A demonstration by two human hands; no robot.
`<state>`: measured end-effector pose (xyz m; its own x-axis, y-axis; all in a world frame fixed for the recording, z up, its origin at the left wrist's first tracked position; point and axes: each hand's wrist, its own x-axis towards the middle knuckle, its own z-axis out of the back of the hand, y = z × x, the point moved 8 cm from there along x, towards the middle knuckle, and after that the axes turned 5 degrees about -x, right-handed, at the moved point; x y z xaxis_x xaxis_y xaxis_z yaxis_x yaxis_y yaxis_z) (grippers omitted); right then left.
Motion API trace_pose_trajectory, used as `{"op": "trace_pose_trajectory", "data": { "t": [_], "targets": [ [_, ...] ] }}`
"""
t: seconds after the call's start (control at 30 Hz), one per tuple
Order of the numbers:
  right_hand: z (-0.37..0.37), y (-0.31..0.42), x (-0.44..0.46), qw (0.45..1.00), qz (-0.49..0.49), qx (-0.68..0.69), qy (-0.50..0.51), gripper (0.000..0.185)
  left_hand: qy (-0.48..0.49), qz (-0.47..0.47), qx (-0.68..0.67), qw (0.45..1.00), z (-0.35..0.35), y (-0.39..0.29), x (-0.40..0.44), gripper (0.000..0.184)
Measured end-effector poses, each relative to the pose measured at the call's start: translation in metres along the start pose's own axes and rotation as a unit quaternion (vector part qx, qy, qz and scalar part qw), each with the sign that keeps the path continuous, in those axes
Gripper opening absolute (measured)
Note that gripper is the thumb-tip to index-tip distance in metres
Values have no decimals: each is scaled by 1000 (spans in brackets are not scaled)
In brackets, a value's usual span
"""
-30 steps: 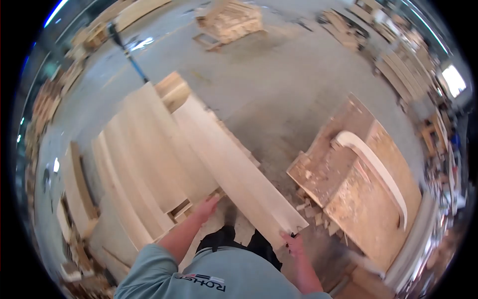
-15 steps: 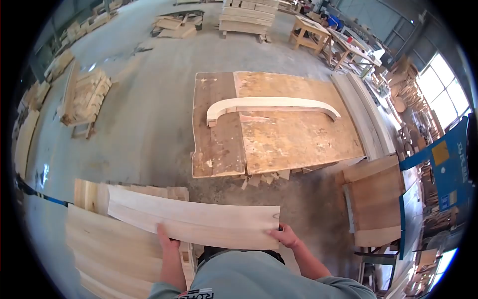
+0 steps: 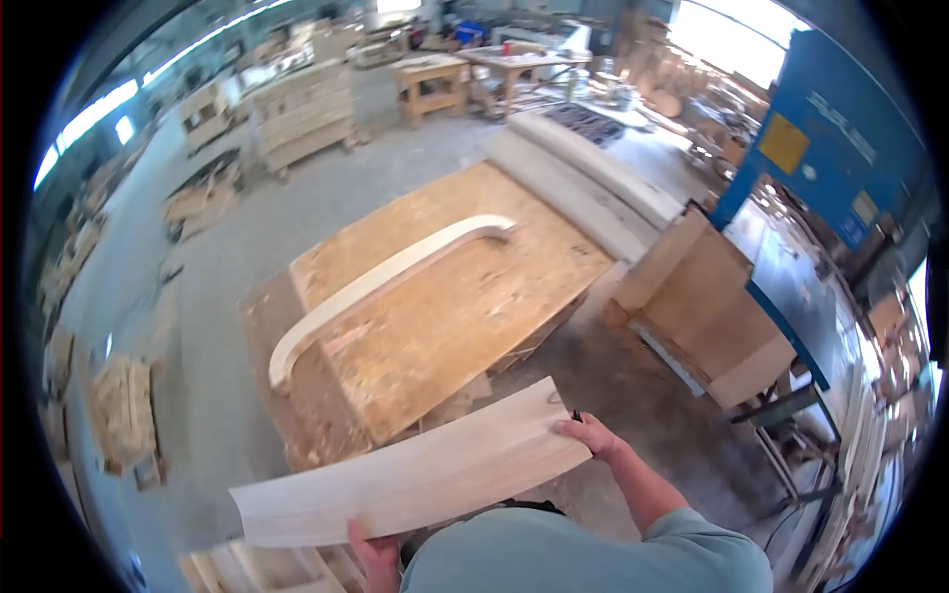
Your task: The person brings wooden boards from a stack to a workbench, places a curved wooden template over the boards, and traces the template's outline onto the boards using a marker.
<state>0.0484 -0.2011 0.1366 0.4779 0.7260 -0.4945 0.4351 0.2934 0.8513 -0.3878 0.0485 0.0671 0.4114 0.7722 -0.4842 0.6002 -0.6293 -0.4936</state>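
Note:
A long, pale wooden board [image 3: 405, 469] is held in front of my body, tilted up toward the right. My left hand [image 3: 374, 550] is closed on its lower edge, left of its middle, thumb on the face. At the right end, my right hand [image 3: 591, 435] grips the board with the thumb over its face; a small dark object shows beside those fingers, too small to make out. Beyond the board stands a low wooden worktable [image 3: 465, 296], with a curved wooden piece [image 3: 386, 269] lying across its top.
Stacked boards [image 3: 257, 568] lie at lower left, below the held board. To the right are a wooden box-like piece [image 3: 692, 306] and a blue machine [image 3: 820, 138]. Long planks [image 3: 583, 183] lie along the worktable's far right side. Wooden benches [image 3: 430, 84] and piled timber [image 3: 301, 109] stand farther back.
My view has swung to the right. The board has come off the stack at left and turned, its right end now higher. Both hands keep hold of it.

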Motion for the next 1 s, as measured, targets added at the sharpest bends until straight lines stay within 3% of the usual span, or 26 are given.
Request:
{"op": "trace_pose_trajectory", "data": {
  "t": [0.17, 0.27, 0.3, 0.37, 0.4, 0.5, 0.57, 0.6, 0.7, 0.77, 0.87, 1.0],
  "targets": [
    [49, 38, 23, 999, 27, -37, -30, 49, 65, -52, 100, 991, -43, 29, 50, 58],
    [60, 62, 33, 999, 37, -9, -38, 48, 19, 94, -55, 994, -63, 55, 78, 69],
    [64, 68, 40, 998, 38, -7, -48, 48, 23, 103, -53, 993, -74, 52, 85, 69],
    [68, 74, 53, 998, 15, -6, -63, 50, 190, 207, 110, 953, -155, 51, 68, 74],
    [67, 77, 59, 997, 8, 2, -78, 50, 190, 223, 116, 949, -140, 48, 85, 74],
    [77, 79, 87, 990, -53, -36, -123, 51, 106, 298, 143, 938, -76, 63, 142, 60],
    [84, 92, 119, 984, 23, -89, -153, 41, 23, 273, 89, 958, -67, 75, 167, 61],
    [84, 95, 133, 984, 17, -86, -156, 41, 4, 265, 71, 962, -65, 77, 175, 61],
    [91, 105, 169, 976, -67, -152, -139, 46, -52, 242, 17, 969, -64, 81, 188, 63],
    [89, 113, 190, 961, -105, -223, -122, 66, -77, 230, -16, 970, -66, 82, 198, 64],
    [87, 128, 223, 974, -23, -200, -107, 71, -111, 209, -69, 969, -69, 88, 211, 66],
    [119, 94, 296, 960, -59, -256, -93, 73, -157, 181, -158, 958, -81, 100, 219, 68]
  ]
}}
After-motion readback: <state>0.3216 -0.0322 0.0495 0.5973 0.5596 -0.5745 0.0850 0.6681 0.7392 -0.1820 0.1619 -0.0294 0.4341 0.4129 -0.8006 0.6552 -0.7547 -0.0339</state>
